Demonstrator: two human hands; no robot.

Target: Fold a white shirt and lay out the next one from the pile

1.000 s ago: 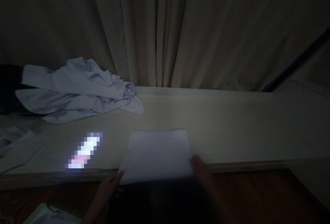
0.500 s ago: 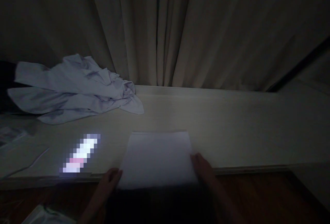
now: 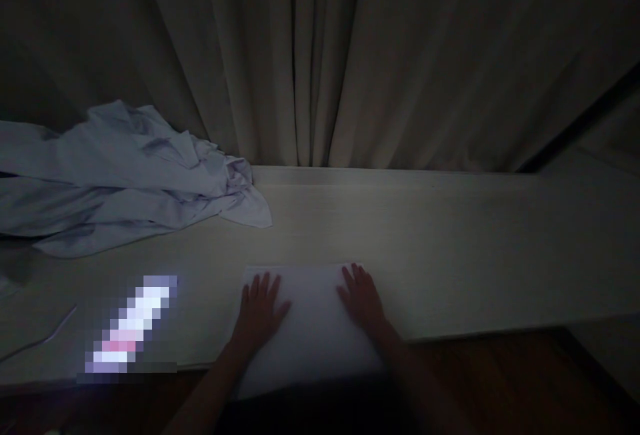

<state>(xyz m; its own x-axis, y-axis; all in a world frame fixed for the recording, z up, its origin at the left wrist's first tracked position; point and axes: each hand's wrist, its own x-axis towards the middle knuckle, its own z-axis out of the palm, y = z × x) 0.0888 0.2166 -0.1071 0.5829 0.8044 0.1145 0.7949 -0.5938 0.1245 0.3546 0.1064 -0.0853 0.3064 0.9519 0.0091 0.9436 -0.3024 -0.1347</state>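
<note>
Pressing a folded white cloth flat on the desk

Resting palm down, the left hand (image 3: 260, 311) lies on the left part of a folded white cloth (image 3: 313, 328), its fingers (image 3: 264, 286) spread and released, gripping nothing. The right hand (image 3: 363, 298) lies the same way on the cloth's right part, fingers (image 3: 356, 277) stretched toward 12 o'clock and likewise released. The two hands sit apart, with a bare strip of the cloth between them.

The cloth is a neat pale rectangle at the near edge of the light desk (image 3: 450, 255), at about 6 o'clock in the view, and its near end hangs over the desk edge into deep shadow, where its outline is lost.

At 9 to 10 o'clock from the hands, well apart from them, a crumpled pale garment (image 3: 120, 175) lies heaped on the desk. At 8 o'clock from the left hand, near the desk edge, lies a bright oblong thing (image 3: 133, 325), too blurred to tell what it is. Along the far side of the desk, at 12 o'clock, a curtain (image 3: 325, 55) hangs in long folds. The whole scene is very dim.
</note>
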